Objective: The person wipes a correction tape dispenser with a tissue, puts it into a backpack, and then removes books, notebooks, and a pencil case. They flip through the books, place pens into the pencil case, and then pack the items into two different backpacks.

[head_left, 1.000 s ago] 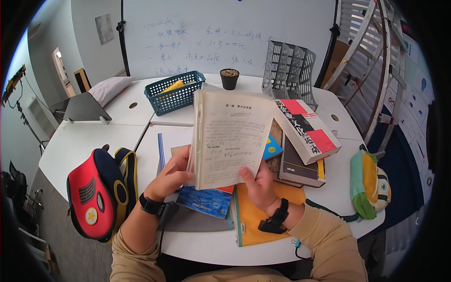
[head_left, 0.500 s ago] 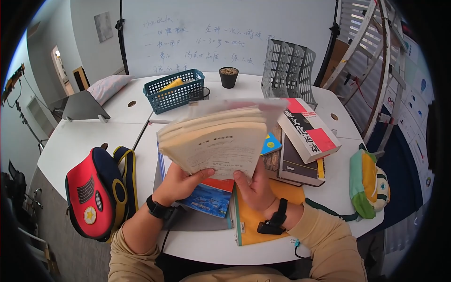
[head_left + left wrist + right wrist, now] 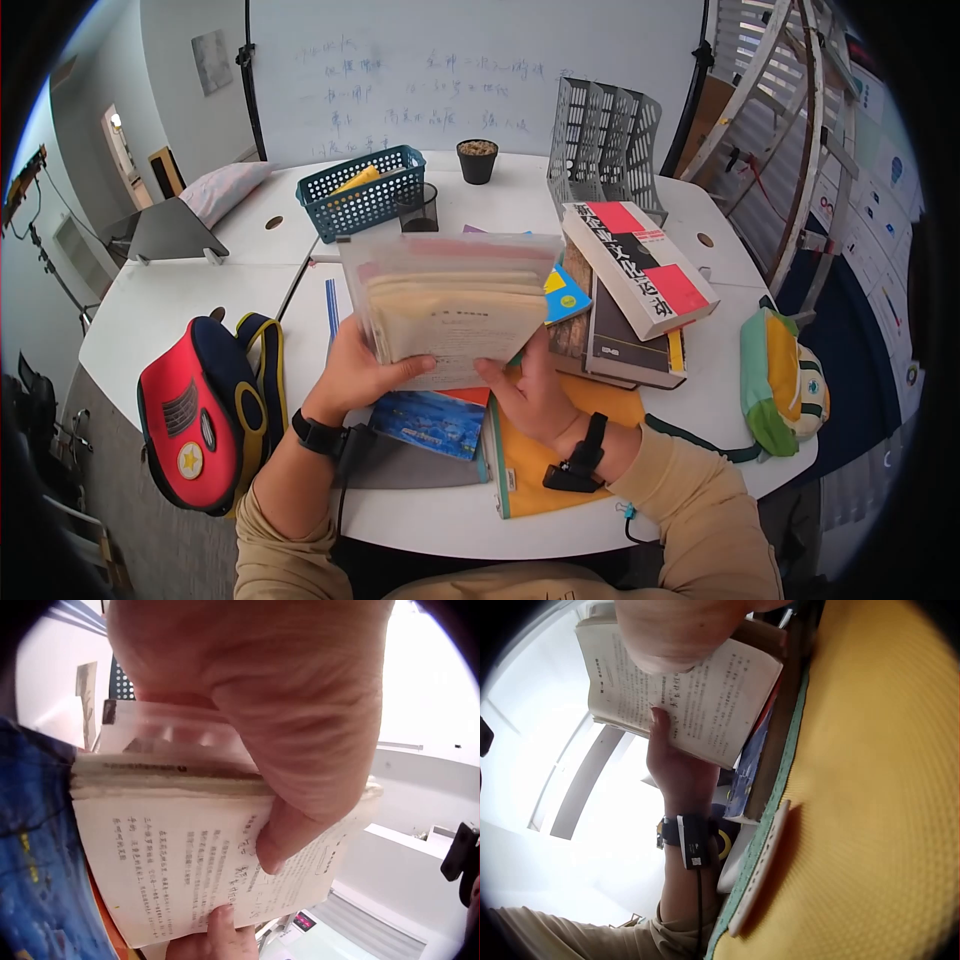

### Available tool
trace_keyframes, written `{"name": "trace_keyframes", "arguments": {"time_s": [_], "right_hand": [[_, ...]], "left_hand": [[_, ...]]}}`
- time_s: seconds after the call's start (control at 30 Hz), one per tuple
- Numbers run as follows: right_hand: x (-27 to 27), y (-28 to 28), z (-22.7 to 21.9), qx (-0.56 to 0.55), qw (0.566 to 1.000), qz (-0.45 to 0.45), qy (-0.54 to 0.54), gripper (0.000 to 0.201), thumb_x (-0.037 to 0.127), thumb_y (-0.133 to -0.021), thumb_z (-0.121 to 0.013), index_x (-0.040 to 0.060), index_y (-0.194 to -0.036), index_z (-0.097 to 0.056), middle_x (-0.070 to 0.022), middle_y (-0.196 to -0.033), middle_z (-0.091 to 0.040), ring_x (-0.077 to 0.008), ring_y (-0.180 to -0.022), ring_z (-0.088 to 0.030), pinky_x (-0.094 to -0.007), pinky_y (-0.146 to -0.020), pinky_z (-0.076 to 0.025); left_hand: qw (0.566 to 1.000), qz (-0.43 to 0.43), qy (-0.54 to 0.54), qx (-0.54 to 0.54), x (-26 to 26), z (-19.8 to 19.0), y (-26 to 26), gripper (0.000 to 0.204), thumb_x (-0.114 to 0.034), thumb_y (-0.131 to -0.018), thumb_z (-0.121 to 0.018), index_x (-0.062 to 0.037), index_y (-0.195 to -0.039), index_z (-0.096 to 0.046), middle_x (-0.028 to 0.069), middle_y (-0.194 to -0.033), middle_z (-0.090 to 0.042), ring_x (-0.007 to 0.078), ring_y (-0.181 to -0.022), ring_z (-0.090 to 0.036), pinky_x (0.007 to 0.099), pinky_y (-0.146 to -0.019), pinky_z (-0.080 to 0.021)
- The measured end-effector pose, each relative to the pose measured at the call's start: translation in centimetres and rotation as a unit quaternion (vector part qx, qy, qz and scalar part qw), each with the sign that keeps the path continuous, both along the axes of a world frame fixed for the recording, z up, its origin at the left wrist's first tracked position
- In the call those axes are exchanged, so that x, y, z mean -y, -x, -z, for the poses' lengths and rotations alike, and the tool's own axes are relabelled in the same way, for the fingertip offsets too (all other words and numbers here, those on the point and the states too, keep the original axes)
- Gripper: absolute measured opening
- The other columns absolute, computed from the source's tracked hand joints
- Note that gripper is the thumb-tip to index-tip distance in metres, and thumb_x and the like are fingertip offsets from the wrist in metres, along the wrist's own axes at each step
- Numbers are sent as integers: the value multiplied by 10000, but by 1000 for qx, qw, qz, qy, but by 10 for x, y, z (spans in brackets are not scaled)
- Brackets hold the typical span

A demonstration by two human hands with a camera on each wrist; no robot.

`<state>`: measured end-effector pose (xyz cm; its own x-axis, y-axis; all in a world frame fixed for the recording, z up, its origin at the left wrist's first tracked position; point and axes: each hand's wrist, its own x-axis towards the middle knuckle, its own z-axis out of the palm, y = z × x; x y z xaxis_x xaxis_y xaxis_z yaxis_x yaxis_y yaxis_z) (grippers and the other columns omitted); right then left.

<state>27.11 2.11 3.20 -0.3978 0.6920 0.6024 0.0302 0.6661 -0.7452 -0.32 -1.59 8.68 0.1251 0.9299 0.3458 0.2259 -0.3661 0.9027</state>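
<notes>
Both hands hold a worn, thick book (image 3: 450, 335) with yellowed pages above the middle of the table. Its front page carries print and handwritten notes. A clear plastic sleeve (image 3: 455, 250) shows behind its top edge. My left hand (image 3: 350, 370) grips the lower left side, thumb on the page, also seen pressing there in the left wrist view. At the lower right edge, my right hand (image 3: 532, 390) pinches the book with its thumb in front. Beneath lie a blue picture book (image 3: 430, 422), a grey pouch (image 3: 410, 475) and a yellow-orange zip pouch (image 3: 550, 455).
A thick red, black and white book (image 3: 650, 270) lies on a dark book (image 3: 640, 345) at the right. Behind stand a basket (image 3: 325, 212), mesh cup (image 3: 420, 210), plant pot (image 3: 478, 165) and file rack (image 3: 600, 140). A red backpack (image 3: 185, 420) and green-yellow bag (image 3: 775, 385) flank them.
The book has tipped from nearly upright to leaning back and sits lower. The left hand has shifted from its spine side to a grip with the thumb on the front page.
</notes>
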Motion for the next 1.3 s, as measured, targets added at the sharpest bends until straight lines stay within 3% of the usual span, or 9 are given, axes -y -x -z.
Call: {"name": "trace_keyframes", "arguments": {"time_s": [0.2, 0.5, 0.7, 0.8, 0.9, 1.0, 1.1, 1.2, 1.3], "right_hand": [[-5, 0, 17, -57, 998, -23, 31, 784, 70, -1103, -770, 26, -1680, -241, -210, -1616, -474, -306, -1550, -488, -445, -1279, -431], [-6, -2, 15, 34, 999, 7, 3, 856, 53, -1127, -723, -12, -1686, -78, -251, -1636, -418, -316, -1590, -469, -449, -1277, -476], [-7, -4, 16, 24, 999, -22, 30, 866, 42, -1145, -691, 9, -1700, -28, -255, -1653, -396, -309, -1591, -469, -452, -1279, -479], [-10, -4, 23, -2, 998, -35, 52, 856, 39, -1131, -717, 21, -1698, -75, -239, -1640, -421, -293, -1603, -455, -448, -1272, -487], [-13, -1, 22, -47, 999, -12, 24, 805, 33, -1096, -776, 19, -1670, -211, -216, -1595, -510, -275, -1563, -517, -432, -1242, -517], [-5, -3, 4, -92, 992, -8, 85, 788, 18, -1030, -865, 15, -1624, -349, -183, -1502, -634, -277, -1445, -648, -425, -1203, -555], [-8, -8, 6, -136, 985, -20, 109, 830, 8, -973, -927, 14, -1617, -404, -182, -1463, -695, -286, -1323, -743, -415, -1173, -584], [-13, -14, 13, -153, 970, -68, 177, 871, -3, -949, -949, 24, -1633, -411, -180, -1467, -712, -283, -1301, -766, -403, -1168, -593], [-19, -10, 22, -176, 927, -205, 260, 865, 5, -955, -949, 28, -1651, -437, -168, -1493, -713, -269, -1375, -726, -410, -1191, -578]], "left_hand": [[997, 41, -9, 66, -2, 14, -8, 663, -57, -899, -956, 3, -1496, -674, 109, -1416, -781, 204, -1295, -717, 391, -1132, -573], [997, 70, 16, 18, -2, 19, -10, 624, -40, -940, -923, -7, -1511, -675, 107, -1430, -775, 209, -1295, -709, 389, -1137, -567], [997, 65, -23, 31, -2, 21, -15, 596, -35, -965, -909, -4, -1514, -680, 116, -1436, -777, 211, -1299, -714, 383, -1142, -565], [996, 73, -18, 38, -1, 19, -15, 580, -24, -975, -898, -3, -1512, -681, 121, -1435, -778, 212, -1301, -716, 381, -1143, -563], [997, 48, -63, 4, -3, 21, -15, 557, -52, -997, -885, 0, -1512, -678, 126, -1426, -781, 216, -1282, -726, 382, -1124, -574], [998, 40, -43, -18, -3, 24, -10, 513, -91, -1032, -858, 3, -1504, -681, 128, -1417, -785, 213, -1258, -738, 382, -1097, -586], [999, 41, -18, 21, -4, 24, -4, 476, -143, -1075, -836, -13, -1507, -685, 114, -1399, -796, 227, -1230, -755, 388, -1073, -602], [974, 19, 35, 221, -6, 36, -9, 512, -215, -1114, -817, -43, -1564, -645, 121, -1478, -759, 251, -1316, -729, 418, -1131, -588], [902, 65, 70, 422, -2, 35, -28, 579, -290, -1141, -791, -55, -1627, -582, 131, -1575, -695, 275, -1425, -670, 460, -1203, -554]]}}
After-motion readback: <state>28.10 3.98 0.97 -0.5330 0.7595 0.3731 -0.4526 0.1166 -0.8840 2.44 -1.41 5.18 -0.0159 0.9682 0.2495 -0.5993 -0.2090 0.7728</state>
